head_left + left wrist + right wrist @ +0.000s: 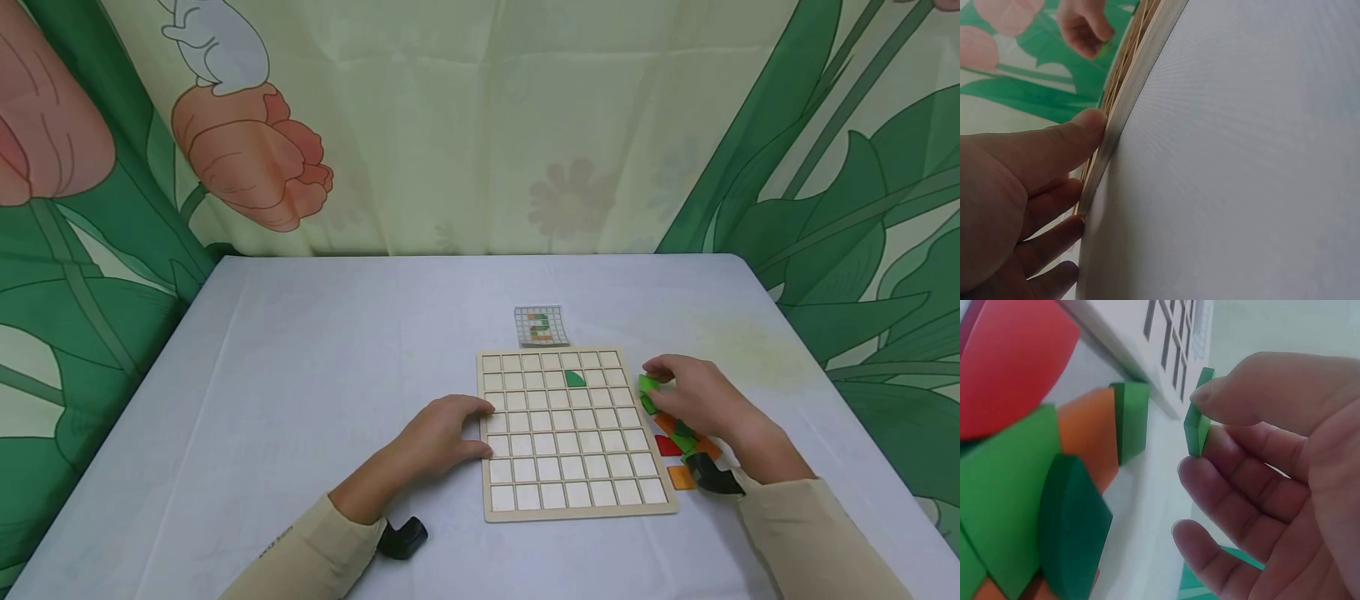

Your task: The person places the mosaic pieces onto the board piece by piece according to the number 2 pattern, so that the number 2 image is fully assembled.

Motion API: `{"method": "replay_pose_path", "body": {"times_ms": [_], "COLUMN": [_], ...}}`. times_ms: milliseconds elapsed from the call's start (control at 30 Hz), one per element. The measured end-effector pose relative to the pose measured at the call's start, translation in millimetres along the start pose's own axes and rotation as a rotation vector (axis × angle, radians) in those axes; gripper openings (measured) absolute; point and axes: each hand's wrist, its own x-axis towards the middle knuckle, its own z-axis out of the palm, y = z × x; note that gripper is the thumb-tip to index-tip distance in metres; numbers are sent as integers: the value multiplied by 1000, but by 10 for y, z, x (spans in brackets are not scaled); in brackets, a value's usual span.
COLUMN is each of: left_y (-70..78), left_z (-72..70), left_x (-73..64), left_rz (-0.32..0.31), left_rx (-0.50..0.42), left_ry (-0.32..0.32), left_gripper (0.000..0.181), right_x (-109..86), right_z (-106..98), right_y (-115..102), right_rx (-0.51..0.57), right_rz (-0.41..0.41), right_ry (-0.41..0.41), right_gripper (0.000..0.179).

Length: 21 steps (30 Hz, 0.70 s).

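Observation:
A wooden grid board (581,518) lies on the table, with a dark green quarter-round tile (574,379) in one upper cell. My left hand (442,433) rests against the board's left edge, fingers spread and fingertips touching the rim, as the left wrist view also shows. At the board's right side, my right hand (701,396) pinches a light green tile (1196,422) between thumb and fingers. Below that hand is a loose pile with a red tile (1016,362), an orange tile (1090,428) and several green ones, partly covered by the hand in the head view.
A small printed card (541,327) with a coloured pattern on a grid lies just beyond the board's far edge. An orange square tile (681,477) is by the board's near right corner. White cloth covers the table (300,375); a patterned curtain (465,125) hangs behind.

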Motion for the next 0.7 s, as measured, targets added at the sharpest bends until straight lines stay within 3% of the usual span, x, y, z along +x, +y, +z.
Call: {"method": "replay_pose_path", "body": {"times_ms": [400,700], "left_y": [8,17], "left_z": [-2,-1], "left_x": [-9,-15], "left_rz": [3,-3], "left_rx": [6,15], "left_ry": [3,6], "left_gripper": [52,52], "right_x": [75,121], "right_z": [49,50], "right_y": [-127,-203], "right_rx": [-22,-18], "right_rz": [-41,-126], "right_ry": [19,21], "right_gripper": [45,42]}}
